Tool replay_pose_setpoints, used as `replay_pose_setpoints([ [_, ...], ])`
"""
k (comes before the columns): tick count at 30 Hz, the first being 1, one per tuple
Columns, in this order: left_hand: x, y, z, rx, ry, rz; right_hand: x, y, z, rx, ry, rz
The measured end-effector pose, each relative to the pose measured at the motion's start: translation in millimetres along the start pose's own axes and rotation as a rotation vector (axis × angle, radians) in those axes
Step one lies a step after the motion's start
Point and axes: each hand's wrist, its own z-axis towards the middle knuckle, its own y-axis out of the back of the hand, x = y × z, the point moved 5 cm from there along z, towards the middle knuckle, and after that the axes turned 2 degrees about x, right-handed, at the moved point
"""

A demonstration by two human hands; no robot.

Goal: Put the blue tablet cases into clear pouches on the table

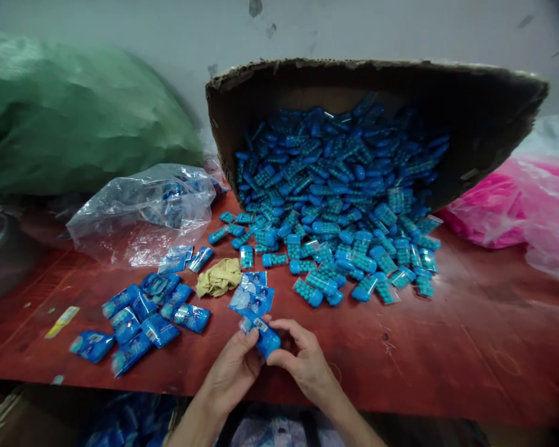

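My left hand (235,366) and my right hand (302,360) meet at the near edge of the red table (470,347). Together they hold a small blue item in a blue wrapper (264,335), fingers pinched on it. Just beyond lies a small stack of flat blue wrappers (253,297). A tipped cardboard box (475,118) at the back spills a large heap of small blue packaged items (340,205) onto the table. To the left lie several filled blue packets (142,320).
A crumpled tan cloth (219,277) lies near the wrappers. A clear plastic bag (144,208) with some blue items sits at the left, a big green sack (74,118) behind it. Pink plastic bags (526,205) lie at the right. A yellow scrap (61,321) lies far left.
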Motion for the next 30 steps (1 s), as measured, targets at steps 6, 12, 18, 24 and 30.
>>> replay_pose_setpoints([
  [6,5.4,0.6,-2.4,0.233,0.097,0.007,1.1,3.6,2.0,0.158,0.023,0.076],
  [12,11.6,-0.9,-7.1,0.178,0.099,0.044,3.2,5.8,0.8,0.222,0.011,0.012],
  [18,13.4,-3.8,-11.1,0.052,0.047,0.079,4.4,4.3,-1.1,0.205,-0.033,-0.015],
  [24,16.8,-9.6,-9.5,-0.027,-0.027,0.05,-1.3,2.4,-0.9,0.129,-0.041,0.001],
  [30,21.8,-15.0,-12.2,-0.08,-0.071,0.079,-9.7,1.0,-2.1,0.101,-0.018,0.036],
])
